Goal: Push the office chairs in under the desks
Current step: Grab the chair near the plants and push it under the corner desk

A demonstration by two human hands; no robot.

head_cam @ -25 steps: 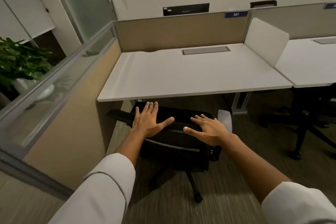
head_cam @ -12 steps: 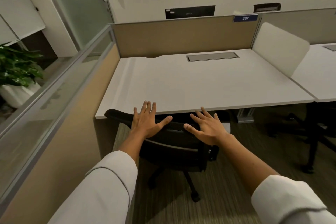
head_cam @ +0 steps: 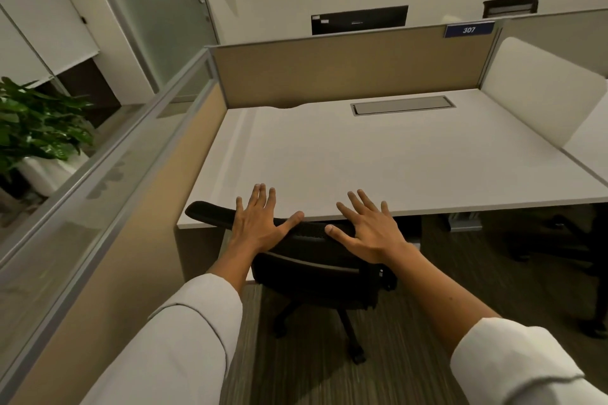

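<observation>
1. The left hand (head_cam: 260, 223) is lying flat on the top edge of the black fabric-backed office chair (head_cam: 316, 260), fingers spread and stretched forward, thumb angled to the right — the palm is pressing rather than gripping.
2. The right hand (head_cam: 368, 233) is resting on the same backrest edge just to the right, also flat with fingers fanned apart, its thumb pointing toward the left hand; the two thumbs are near each other but not touching.
3. The chair is sitting at the front edge of the wide white rectangular desk (head_cam: 378, 161), its backrest top meeting the desk's front lip and its left end poking up past the desk edge; the seat is hidden beneath the desktop, while the black star base with castors (head_cam: 348, 335) is showing on the grey striped carpet (head_cam: 329, 381).
4. Both forearms are reaching out of pale white sleeves (head_cam: 184, 339) pushed up toward the elbows.
5. A tan fabric partition panel (head_cam: 348, 69) is standing along the desk's far side, carrying a small blue plate reading 307 (head_cam: 468, 30), and a grey rectangular cable hatch (head_cam: 403, 105) is lying flush in the desktop near it.
6. To the left, beyond a glass-topped divider (head_cam: 98, 174), a leafy green plant in a white pot (head_cam: 36, 128) is standing on the floor.
</observation>
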